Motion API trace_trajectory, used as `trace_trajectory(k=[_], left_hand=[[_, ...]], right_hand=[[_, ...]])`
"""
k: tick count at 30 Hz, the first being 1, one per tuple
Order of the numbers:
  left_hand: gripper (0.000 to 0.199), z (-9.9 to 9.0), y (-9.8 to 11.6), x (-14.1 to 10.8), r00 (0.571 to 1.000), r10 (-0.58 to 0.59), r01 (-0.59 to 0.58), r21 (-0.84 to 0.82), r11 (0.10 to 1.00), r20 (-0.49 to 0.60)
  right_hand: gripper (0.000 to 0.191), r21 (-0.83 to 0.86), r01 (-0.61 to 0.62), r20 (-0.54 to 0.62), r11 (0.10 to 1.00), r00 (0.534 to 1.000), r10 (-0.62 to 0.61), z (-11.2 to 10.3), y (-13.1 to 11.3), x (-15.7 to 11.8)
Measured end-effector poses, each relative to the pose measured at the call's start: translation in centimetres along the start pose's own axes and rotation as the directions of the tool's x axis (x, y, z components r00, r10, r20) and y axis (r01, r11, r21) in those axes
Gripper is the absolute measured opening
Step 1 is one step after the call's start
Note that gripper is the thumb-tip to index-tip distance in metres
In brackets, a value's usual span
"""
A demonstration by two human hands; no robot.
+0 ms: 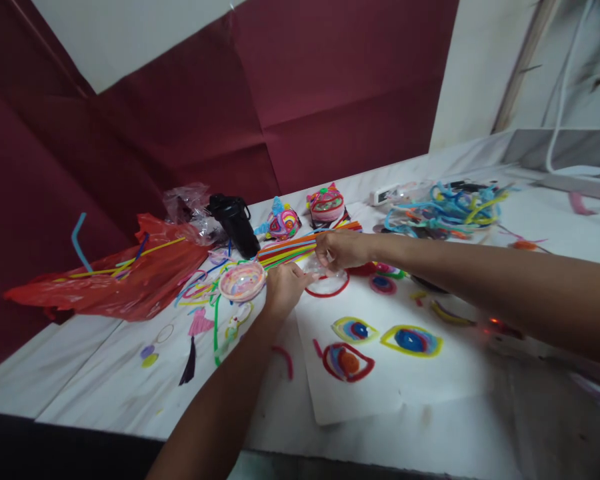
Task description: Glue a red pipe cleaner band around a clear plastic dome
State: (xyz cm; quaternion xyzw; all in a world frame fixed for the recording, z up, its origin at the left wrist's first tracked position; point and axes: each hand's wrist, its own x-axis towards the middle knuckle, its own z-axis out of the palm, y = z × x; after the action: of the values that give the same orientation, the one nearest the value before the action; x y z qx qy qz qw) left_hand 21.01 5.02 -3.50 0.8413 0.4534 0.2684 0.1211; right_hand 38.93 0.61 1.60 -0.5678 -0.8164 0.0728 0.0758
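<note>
Near the middle of the table my left hand has its fingers closed at the left side of a small clear plastic piece. My right hand is bent over the same piece from above, its fingers pinched together. What lies between the fingertips is too small to make out. A red ring shows just below the clear piece. Behind both hands lies a bundle of coloured pipe cleaners. Left of my left hand sits a pink and white round bowl.
Eye-shaped pieces lie on a white sheet in front. A red plastic bag and a black holder stand at the left. Two colourful masks are behind. Tangled pipe cleaners lie back right.
</note>
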Motion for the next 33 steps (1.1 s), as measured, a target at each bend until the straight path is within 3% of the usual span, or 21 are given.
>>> trace_trajectory(k=[4,7,10,17,25,33], left_hand=[[0.020,-0.2,0.2,0.0,1.000,-0.002,0.002,0.022,1.000,-0.012],[0.028,-0.3,0.5,-0.1,1.000,0.008,-0.008,0.020,1.000,-0.018],[0.021,-0.3,0.7,-0.1,1.000,0.001,-0.001,0.025,1.000,0.012],[0.022,-0.4,1.0,0.0,0.996,0.031,-0.041,0.117,0.992,0.084],[0.040,-0.8,0.7,0.2,0.989,0.081,-0.088,0.048,0.995,0.122],[0.041,-1.3,0.9,0.4,0.979,0.059,-0.072,0.061,0.996,0.196]], right_hand=[[0.012,0.016,0.005,-0.003,1.000,1.000,-0.005,-0.1,0.1,-0.1],[0.027,0.024,-0.011,-0.028,1.000,1.000,0.011,0.0,0.3,-0.1],[0.037,0.034,-0.014,-0.040,0.999,0.999,0.016,0.2,0.4,0.0],[0.034,0.040,0.024,-0.022,0.999,0.999,-0.023,0.2,0.6,0.0],[0.047,0.097,0.034,0.013,0.995,0.999,-0.035,-0.1,1.2,0.4],[0.034,0.252,-0.008,-0.015,0.968,1.000,0.012,-0.1,2.3,-0.5]])
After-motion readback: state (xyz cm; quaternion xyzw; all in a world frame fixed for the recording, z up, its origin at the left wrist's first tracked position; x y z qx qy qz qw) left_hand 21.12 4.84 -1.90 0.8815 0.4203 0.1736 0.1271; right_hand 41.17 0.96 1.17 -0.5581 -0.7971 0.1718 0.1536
